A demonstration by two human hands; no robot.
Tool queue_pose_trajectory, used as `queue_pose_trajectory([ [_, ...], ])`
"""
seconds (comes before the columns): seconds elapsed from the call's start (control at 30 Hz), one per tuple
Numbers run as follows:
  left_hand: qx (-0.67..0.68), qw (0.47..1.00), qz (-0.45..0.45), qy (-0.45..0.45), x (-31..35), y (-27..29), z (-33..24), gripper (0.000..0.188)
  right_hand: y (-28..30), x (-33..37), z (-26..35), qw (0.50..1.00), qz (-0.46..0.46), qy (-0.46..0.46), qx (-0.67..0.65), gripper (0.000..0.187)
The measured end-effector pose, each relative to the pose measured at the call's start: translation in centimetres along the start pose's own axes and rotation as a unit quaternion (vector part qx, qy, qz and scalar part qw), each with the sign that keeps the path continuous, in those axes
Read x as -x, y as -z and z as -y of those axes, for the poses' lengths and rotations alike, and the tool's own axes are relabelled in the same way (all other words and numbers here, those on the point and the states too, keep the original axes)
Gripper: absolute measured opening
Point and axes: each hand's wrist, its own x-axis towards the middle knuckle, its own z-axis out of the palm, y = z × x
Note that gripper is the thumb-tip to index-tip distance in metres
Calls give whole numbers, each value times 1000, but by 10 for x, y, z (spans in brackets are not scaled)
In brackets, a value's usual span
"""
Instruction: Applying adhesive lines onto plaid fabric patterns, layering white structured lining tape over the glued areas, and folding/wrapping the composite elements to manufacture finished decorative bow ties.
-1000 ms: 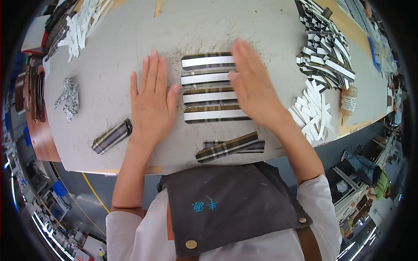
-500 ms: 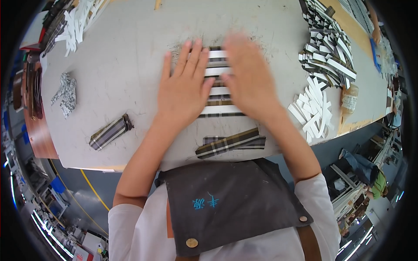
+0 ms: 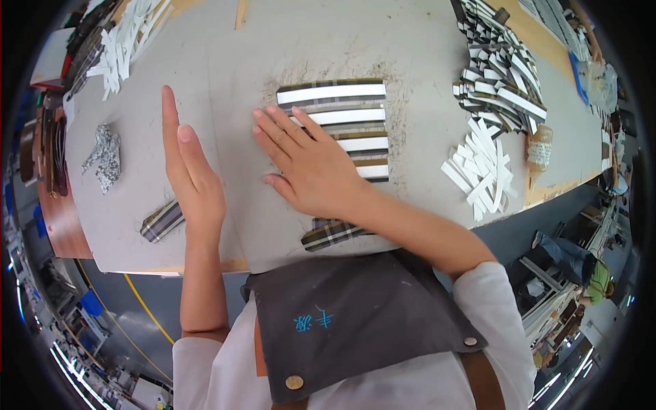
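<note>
The right hand [image 3: 311, 167] lies flat and open on the near left part of a row of plaid strips [image 3: 342, 126] in the middle of the desk [image 3: 225, 61], gripping nothing. The left hand [image 3: 191, 174] stands on edge just left of them, fingers straight, empty. Sideways pressure from the palm could skew the strips or slide them out of line; one loose strip [image 3: 162, 220] lies near the left wrist and could be knocked off the edge.
</note>
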Motion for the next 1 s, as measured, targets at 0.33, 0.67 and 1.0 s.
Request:
queue_pose_trajectory([
  [0.33,-274,919,209,-192,13,-57,-6,60,32,3,-66,974,-168,-75,133,59],
  [0.67,-81,973,162,-141,-1,-36,6,37,76,55,-91,968,-223,-89,69,41],
  [1.0,-105,889,270,-355,-4,-109,-22,48,52,61,-84,972,-205,-74,90,39],
])
